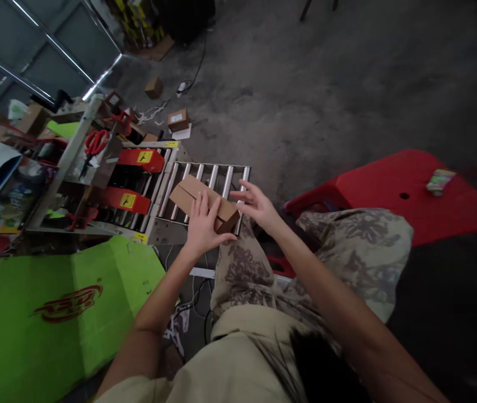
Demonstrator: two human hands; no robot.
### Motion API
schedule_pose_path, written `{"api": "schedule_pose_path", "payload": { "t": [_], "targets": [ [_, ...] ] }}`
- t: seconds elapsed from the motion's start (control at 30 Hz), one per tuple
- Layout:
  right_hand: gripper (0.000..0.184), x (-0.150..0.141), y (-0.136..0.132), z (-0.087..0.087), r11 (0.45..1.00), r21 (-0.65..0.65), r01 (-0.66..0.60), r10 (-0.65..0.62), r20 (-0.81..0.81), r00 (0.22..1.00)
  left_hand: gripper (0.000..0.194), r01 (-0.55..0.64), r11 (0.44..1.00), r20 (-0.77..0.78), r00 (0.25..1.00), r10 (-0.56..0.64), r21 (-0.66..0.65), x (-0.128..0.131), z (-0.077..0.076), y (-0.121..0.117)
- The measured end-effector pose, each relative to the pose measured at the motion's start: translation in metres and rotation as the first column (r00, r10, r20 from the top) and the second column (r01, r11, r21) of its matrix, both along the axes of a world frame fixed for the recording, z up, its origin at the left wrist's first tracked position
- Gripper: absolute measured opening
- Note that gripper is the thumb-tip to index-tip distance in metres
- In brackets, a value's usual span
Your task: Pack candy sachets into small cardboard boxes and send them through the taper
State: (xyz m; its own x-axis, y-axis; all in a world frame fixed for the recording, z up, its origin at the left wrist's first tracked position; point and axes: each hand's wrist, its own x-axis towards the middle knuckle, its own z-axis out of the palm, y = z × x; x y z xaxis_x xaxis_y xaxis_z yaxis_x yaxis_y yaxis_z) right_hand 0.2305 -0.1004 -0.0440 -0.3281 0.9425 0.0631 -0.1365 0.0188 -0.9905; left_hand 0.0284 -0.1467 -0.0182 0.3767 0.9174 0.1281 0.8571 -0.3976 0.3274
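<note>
A small brown cardboard box (186, 193) lies on the metal roller conveyor (212, 176) in front of me, its top flaps folded down with a seam between them. My left hand (202, 224) rests flat on the top of the box, fingers spread and thumb stretched out past its near edge. Just to the right of the box my right hand (257, 206) hovers over the end of the rollers. Its fingers are apart and nothing is in them.
Left of the rollers stands a carton-sealing machine with red guides (127, 200) and red-handled scissors (96, 143) on it. A green board (74, 302) is at lower left. A red plastic stool or table (389, 190) stands right. Small boxes (178, 120) lie on the floor.
</note>
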Motion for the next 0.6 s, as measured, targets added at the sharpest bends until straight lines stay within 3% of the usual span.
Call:
{"api": "schedule_pose_path", "payload": {
  "t": [0.13,0.3,0.37,0.47,0.53,0.6],
  "targets": [
    [0.059,0.019,-0.008,-0.017,0.997,-0.059,0.052,-0.051,0.019,0.999,0.078,-0.074,0.997,0.015,0.997,0.074,-0.002,-0.025,0.001,0.049],
    [0.04,0.057,-0.015,-0.025,0.977,-0.06,0.206,-0.198,0.114,0.974,0.055,-0.327,0.945,0.137,0.937,0.321,0.024,-0.098,0.015,0.115],
    [0.039,0.086,-0.017,-0.023,0.955,-0.029,0.296,-0.285,0.187,0.94,0.041,-0.298,0.953,0.072,0.953,0.294,0.053,-0.12,0.016,0.133],
    [0.038,0.141,-0.023,-0.01,0.896,0.012,0.445,-0.431,0.275,0.86,0.035,-0.232,0.971,-0.019,0.972,0.233,0.058,-0.123,0.016,0.139],
    [0.036,0.18,-0.032,0.001,0.827,0.049,0.56,-0.547,0.3,0.781,0.037,-0.27,0.961,-0.013,0.963,0.271,0.054,-0.105,0.025,0.125],
    [0.034,0.217,-0.043,0.01,0.735,0.1,0.67,-0.665,0.302,0.683,0.042,-0.345,0.936,0.049,0.936,0.349,-0.077,-0.075,0.042,0.105]
  ]
}}
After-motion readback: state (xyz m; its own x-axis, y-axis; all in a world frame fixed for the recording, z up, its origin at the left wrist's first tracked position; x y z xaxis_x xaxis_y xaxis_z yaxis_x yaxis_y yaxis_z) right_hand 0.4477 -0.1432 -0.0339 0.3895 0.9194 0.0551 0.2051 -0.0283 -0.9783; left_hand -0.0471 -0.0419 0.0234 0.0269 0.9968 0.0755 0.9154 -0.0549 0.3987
